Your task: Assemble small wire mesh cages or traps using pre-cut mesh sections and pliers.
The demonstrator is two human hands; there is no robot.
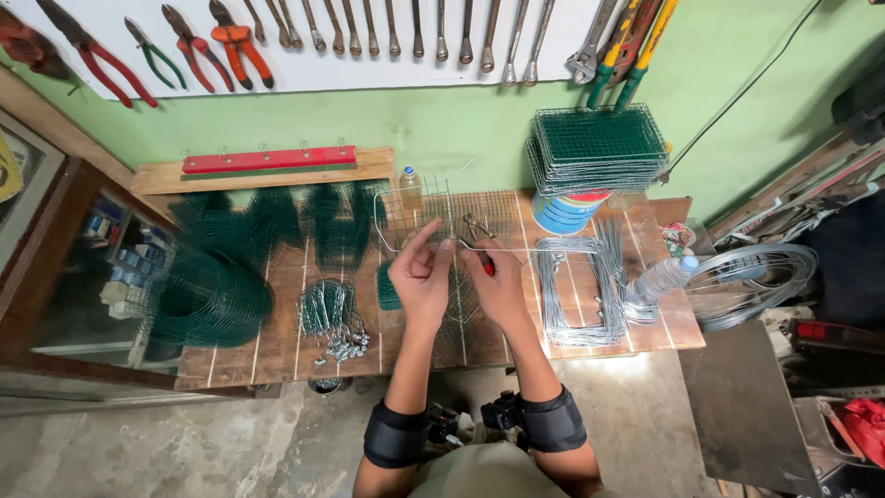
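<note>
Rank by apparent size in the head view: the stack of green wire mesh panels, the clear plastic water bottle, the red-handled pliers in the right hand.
1. Stack of green wire mesh panels
2. Clear plastic water bottle
3. Red-handled pliers, partly hidden by the right hand

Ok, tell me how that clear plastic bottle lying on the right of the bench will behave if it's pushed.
The plastic bottle lies on its side, so it would probably roll. It rests against the bent wire frames, which may stop it rolling left. It looks clear and thin-walled, so likely light and easily dented.
</note>
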